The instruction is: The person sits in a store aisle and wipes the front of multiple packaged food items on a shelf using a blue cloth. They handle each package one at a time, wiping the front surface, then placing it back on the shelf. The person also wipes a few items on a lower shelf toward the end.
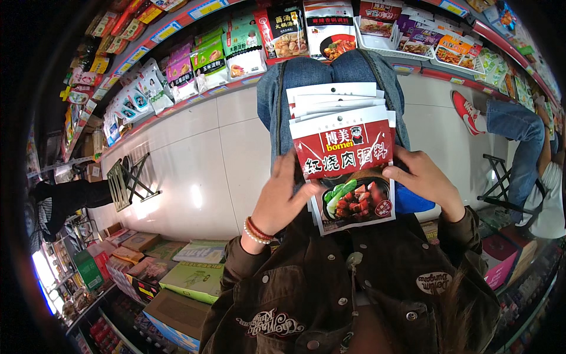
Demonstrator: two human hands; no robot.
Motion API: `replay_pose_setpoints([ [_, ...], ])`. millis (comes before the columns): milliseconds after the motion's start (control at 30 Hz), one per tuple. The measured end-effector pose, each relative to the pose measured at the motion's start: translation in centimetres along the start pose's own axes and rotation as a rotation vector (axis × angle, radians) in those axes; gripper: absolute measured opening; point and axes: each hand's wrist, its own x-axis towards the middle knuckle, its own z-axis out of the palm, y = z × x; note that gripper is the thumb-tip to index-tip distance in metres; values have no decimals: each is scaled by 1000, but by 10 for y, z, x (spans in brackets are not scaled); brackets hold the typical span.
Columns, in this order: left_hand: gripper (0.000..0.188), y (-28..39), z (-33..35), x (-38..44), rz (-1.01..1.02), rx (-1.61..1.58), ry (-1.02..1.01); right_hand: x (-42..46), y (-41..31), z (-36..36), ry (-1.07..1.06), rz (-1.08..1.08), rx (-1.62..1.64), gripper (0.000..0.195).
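Observation:
A stack of red-and-white seasoning packets (345, 163) lies on my lap, its top edges fanned towards my knees. The top packet pictures braised meat with greens. My left hand (283, 194) lies along the stack's left side, the thumb on the top packet. From the right, my right hand (422, 177) holds the other edge, its thumb resting on the front. Both hands grip the stack between them. Some fingers are hidden beside and under the packets. Part of a blue object (413, 199) shows below my right hand.
Ahead, a low shelf holds starch bags (208, 66), hot-pot seasoning pouches (283, 33) and white baskets (398, 51) of packets. Folding stools (121, 186) stand on either side on the tiled floor. Another person in jeans (517, 132) is at the right. Cartons (190, 281) lie behind at left.

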Motion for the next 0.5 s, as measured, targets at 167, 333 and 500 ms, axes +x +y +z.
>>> replay_pose_setpoints([
  [167, 81, -4, 13, 9, 182, 58, 223, -1, 5, 6, -19, -78, 0, 41],
  [333, 87, 1, 33, 20, 137, -2, 234, 1, 6, 22, 26, -108, -74, 37],
  [500, 84, 3, 31, 22, 137, -36, 251, -7, 4, 17, -40, -163, -184, 40],
])
